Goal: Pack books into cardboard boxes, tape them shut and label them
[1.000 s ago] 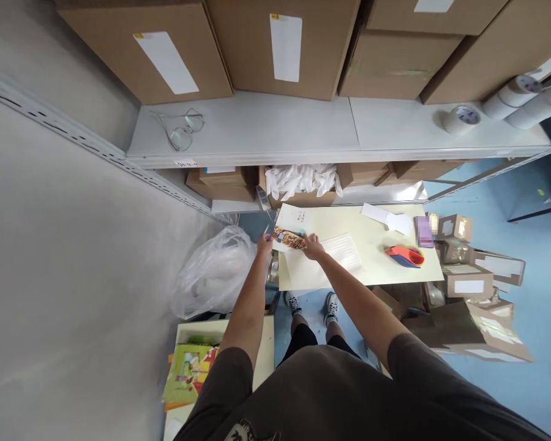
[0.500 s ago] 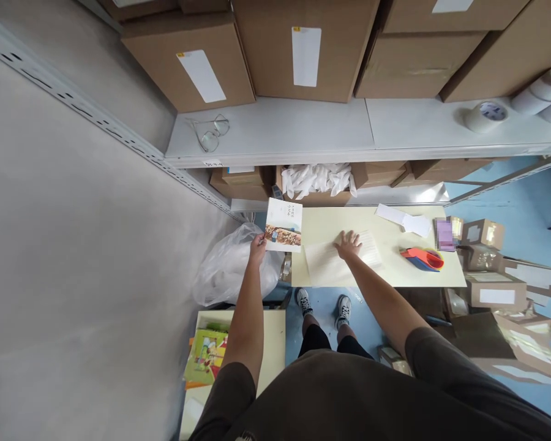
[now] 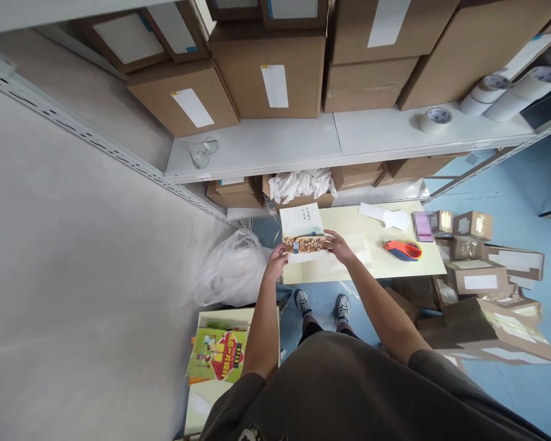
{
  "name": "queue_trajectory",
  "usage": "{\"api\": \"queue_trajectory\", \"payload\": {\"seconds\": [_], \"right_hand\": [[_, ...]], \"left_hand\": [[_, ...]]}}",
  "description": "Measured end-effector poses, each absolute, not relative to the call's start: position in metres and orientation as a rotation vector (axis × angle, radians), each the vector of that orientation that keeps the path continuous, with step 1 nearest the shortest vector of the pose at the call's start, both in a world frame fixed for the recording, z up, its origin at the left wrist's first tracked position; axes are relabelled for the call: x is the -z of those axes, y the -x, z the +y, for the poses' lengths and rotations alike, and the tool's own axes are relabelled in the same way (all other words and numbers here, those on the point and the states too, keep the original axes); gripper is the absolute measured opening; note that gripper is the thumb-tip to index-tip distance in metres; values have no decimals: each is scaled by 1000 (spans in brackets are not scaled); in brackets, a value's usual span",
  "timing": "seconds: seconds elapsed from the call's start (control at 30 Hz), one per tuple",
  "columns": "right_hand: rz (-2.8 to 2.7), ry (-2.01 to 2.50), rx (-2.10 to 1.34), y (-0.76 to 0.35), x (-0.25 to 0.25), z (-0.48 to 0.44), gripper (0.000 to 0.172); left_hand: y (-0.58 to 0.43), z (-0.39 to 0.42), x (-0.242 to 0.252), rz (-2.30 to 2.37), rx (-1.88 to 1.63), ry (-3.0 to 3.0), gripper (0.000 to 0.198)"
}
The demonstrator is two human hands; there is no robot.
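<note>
A book with a pale upper cover and a brown picture below [image 3: 303, 228] is held up over the left end of the cream table [image 3: 422, 267]. My left hand [image 3: 277, 262] grips its lower left edge, and my right hand [image 3: 338, 246] holds its right edge. Thin, translucent white sheets [image 3: 359, 250] lie on the table just right of my right hand. Farther right are an orange and blue object [image 3: 403, 250], some white paper [image 3: 396, 219] and a purple item [image 3: 423, 226].
Shelving [image 3: 266, 158] with cartons [image 3: 275, 79], tape rolls [image 3: 436, 120] and glasses [image 3: 204, 153] stands behind the table. A plastic bag [image 3: 232, 269] sits left, above a side table with colourful books [image 3: 218, 354]. Cartons [image 3: 480, 278] are piled on the right.
My right hand has left the sheets on the table and taken the book's right edge. The book has moved right, nearer the body's midline, and the camera view has shifted.
</note>
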State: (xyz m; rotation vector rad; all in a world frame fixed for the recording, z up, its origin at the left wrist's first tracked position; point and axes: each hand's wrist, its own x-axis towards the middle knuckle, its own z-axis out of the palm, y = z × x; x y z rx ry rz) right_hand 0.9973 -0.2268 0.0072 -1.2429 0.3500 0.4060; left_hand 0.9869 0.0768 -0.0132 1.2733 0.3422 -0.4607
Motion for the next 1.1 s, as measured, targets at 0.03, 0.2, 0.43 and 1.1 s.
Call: {"api": "queue_trajectory", "payload": {"seconds": [0.03, 0.2, 0.43, 1.1], "right_hand": [[362, 1254, -412, -991, -8, -238, 76], [431, 1356, -473, -943, 11, -284, 67], [528, 1612, -540, -910, 45, -291, 55], [172, 2650, -969, -883, 51, -235, 84]], "left_hand": [[-983, 70, 13, 323, 511, -1305, 70], [-960, 28, 29, 334, 671, -1572, 65], [-933, -2, 57, 471, 691, -1868, 61], [-928, -28, 92, 718, 709, -2165, 40]]}}
